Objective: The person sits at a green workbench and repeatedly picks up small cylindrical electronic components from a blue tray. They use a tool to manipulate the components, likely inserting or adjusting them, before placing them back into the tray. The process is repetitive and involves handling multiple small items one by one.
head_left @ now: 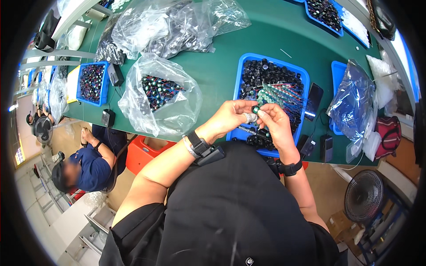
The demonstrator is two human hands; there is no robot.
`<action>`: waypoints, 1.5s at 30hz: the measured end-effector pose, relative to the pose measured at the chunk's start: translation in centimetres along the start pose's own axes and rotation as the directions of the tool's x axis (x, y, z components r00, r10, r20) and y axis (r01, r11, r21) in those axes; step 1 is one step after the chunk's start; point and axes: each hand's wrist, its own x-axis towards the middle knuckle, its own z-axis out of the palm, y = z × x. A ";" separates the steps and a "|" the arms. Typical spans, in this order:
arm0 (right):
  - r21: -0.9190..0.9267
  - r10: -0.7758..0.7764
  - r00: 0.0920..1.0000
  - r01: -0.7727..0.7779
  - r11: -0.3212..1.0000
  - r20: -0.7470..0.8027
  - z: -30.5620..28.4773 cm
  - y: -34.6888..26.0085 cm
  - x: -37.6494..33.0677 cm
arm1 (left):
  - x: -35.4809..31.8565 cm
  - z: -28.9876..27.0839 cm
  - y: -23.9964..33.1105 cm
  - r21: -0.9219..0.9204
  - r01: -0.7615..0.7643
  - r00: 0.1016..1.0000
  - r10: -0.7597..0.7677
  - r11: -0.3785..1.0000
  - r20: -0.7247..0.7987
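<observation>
So, closest in: both hands are up over the near half of the tray (238, 80), and the fingertips practically meet. Left hand (237, 114) has thumb and forefinger nearly closed on one side of a tiny dark part (256, 109) with a greenish middle; right hand (276, 119) pinches the other side, its other fingers loosely curled. There's a greyish, shiny bit (250, 118) at the left fingers too, can't tell if it's worn or held. Can't tell the part's long axis either, it's too small and half covered.

The relation that matters imo: the wired bundle (276, 92) lies in the tray just beyond the fingertips and off to the right. Its green ends point left, the wires trail out rightward, so its long axis runs roughly crosswise to the person. Right hand is the nearer one to most of it, though the leftmost green ends sit right past where both hands meet.

Further out, black caps (266, 70) fill the tray's far end. Phone (314, 99) sits just beside the tray's right edge. Well off to the left there's an open clear bag (191, 102) with more wired bits (160, 91).
</observation>
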 end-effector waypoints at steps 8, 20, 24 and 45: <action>-0.049 -0.021 1.000 0.020 0.999 -0.015 0.0 0.2 -0.1 | 0.0 -0.1 -0.4 0.026 -0.030 0.999 0.031 0.999 -0.012; -0.047 0.033 0.999 -0.032 0.998 0.012 -0.7 0.6 0.3 | 0.1 0.4 -0.7 0.056 -0.028 0.998 0.031 0.998 -0.047; -0.124 0.049 0.998 -0.054 0.991 -0.043 -0.4 0.7 0.4 | 0.1 0.6 -0.7 0.100 -0.021 0.996 0.029 0.995 -0.087; -0.066 0.047 0.995 -0.053 0.996 -0.091 0.6 -0.5 0.4 | 0.9 -5.4 1.0 0.259 -0.222 0.670 0.340 0.940 -0.660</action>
